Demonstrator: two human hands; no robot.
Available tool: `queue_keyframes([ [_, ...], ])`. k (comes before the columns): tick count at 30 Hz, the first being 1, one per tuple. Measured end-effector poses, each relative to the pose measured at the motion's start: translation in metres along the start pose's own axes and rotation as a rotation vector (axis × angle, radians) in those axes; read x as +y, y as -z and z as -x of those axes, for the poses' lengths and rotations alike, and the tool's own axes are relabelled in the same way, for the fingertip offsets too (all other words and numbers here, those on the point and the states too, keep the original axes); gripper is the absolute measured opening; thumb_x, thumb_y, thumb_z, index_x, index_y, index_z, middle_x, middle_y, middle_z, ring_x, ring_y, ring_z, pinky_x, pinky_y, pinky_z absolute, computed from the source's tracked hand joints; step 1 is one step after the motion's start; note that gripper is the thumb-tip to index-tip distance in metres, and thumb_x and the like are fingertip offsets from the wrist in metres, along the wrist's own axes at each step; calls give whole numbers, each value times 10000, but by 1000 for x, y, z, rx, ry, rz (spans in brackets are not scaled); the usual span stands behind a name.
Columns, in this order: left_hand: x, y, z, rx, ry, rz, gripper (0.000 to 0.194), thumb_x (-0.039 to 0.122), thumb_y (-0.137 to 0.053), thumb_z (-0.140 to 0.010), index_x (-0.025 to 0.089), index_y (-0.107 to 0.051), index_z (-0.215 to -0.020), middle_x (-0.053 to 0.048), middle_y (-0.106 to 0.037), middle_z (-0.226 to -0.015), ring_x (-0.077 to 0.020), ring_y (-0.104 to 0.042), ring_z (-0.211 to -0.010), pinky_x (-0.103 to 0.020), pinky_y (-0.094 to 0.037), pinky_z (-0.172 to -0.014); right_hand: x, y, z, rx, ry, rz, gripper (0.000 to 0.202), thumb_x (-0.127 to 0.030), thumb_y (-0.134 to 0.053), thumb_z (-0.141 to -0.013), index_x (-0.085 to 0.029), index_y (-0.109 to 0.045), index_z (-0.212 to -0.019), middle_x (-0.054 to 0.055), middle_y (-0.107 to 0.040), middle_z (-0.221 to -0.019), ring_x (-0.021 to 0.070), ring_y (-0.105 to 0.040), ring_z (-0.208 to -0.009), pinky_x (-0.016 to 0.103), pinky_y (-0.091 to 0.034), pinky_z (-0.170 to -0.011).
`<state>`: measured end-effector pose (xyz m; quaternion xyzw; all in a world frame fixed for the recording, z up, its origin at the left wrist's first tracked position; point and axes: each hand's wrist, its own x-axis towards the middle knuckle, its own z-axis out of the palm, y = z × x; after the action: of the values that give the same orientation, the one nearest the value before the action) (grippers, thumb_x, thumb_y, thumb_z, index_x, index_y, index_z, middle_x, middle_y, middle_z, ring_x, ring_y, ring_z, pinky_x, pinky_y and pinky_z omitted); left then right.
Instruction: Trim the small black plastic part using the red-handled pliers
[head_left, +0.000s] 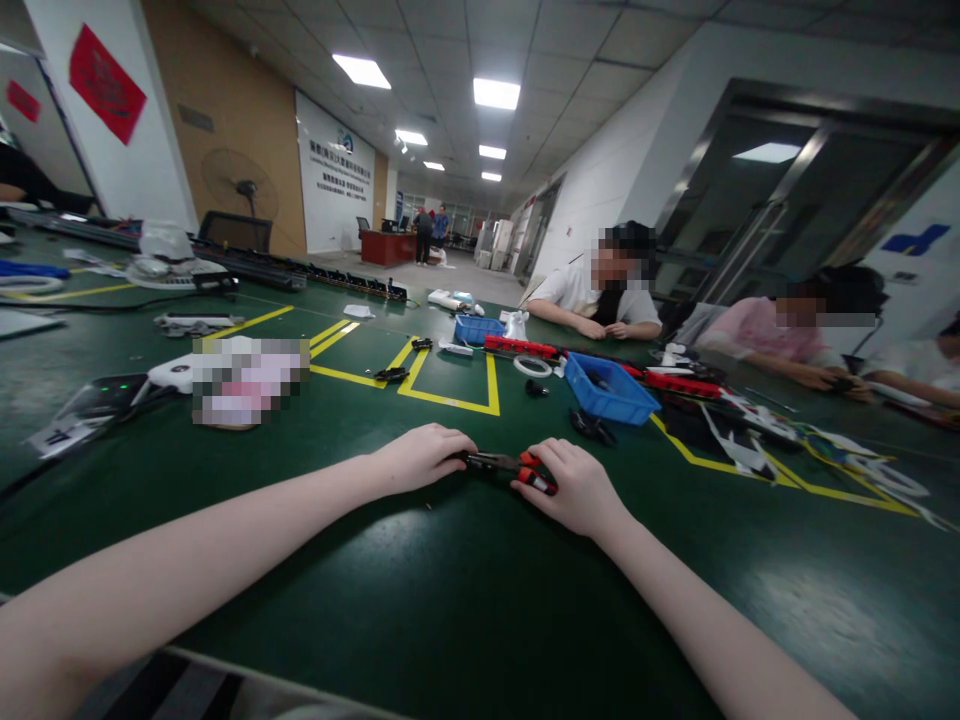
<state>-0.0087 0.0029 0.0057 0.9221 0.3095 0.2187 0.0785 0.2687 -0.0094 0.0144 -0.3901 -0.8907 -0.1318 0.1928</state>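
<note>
My right hand (577, 485) is closed around the red and black handles of a pair of pliers (529, 472). The jaws point left, to a small black part (466, 458) between the fingers of my left hand (424, 460). That part is mostly hidden by my fingers, and I cannot make out its kind. Whether the jaws grip it or only touch it, I cannot tell. Both hands are just above the green table (420, 600), with the forearms reaching in from the lower left and lower right.
Beyond my hands stand a blue bin (609, 388) and a smaller blue bin (478, 329). Small black parts (592, 427) lie near the larger bin. A white tape roll (532, 367) and yellow tape lines (450, 402) are farther back. Co-workers (600, 290) sit across on the right.
</note>
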Motion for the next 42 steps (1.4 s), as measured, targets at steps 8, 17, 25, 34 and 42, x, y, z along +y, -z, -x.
queue_keyframes([
  [8, 0, -5, 2, 41, 44, 83, 241, 221, -579, -923, 192, -608, -1160, -62, -680, -1079, -211, -642, -993, -322, -485, -874, -1, 2, -2, 14, 17, 55, 312, -458, -588, -854, -182, -607, -997, 108, -654, -922, 241, -603, -822, 356, -449, -703],
  [17, -14, -10, -2, 104, 6, 428, 86, 181, -650, -867, 139, -707, -916, -85, -672, -1078, -173, -642, -995, -323, -489, -927, 1, 0, -1, 3, 33, 35, 334, -463, -595, -849, -162, -595, -994, 110, -650, -932, 237, -597, -833, 359, -454, -720],
  [25, -13, -8, -1, 93, 15, 461, 99, 194, -660, -862, 141, -719, -920, -94, -663, -1092, -177, -635, -1006, -345, -485, -944, 0, 2, -2, 11, 40, 12, 313, -455, -597, -849, -183, -597, -1006, 110, -659, -953, 240, -606, -843, 365, -465, -727],
  [34, -14, -9, 0, 83, 20, 446, 93, 217, -689, -839, 153, -720, -899, -86, -632, -1107, -181, -621, -1012, -354, -481, -948, 2, 3, -3, -44, 62, -71, 295, -436, -626, -837, -218, -593, -1033, 74, -664, -958, 222, -618, -850, 348, -481, -735],
  [42, -14, -9, 1, 81, 5, 439, 94, 206, -704, -825, 153, -718, -900, -83, -622, -1101, -181, -614, -1009, -344, -479, -941, 2, 5, -5, -67, 73, -87, 316, -420, -644, -828, -209, -596, -1057, 79, -676, -1013, 228, -617, -910, 378, -462, -815],
])
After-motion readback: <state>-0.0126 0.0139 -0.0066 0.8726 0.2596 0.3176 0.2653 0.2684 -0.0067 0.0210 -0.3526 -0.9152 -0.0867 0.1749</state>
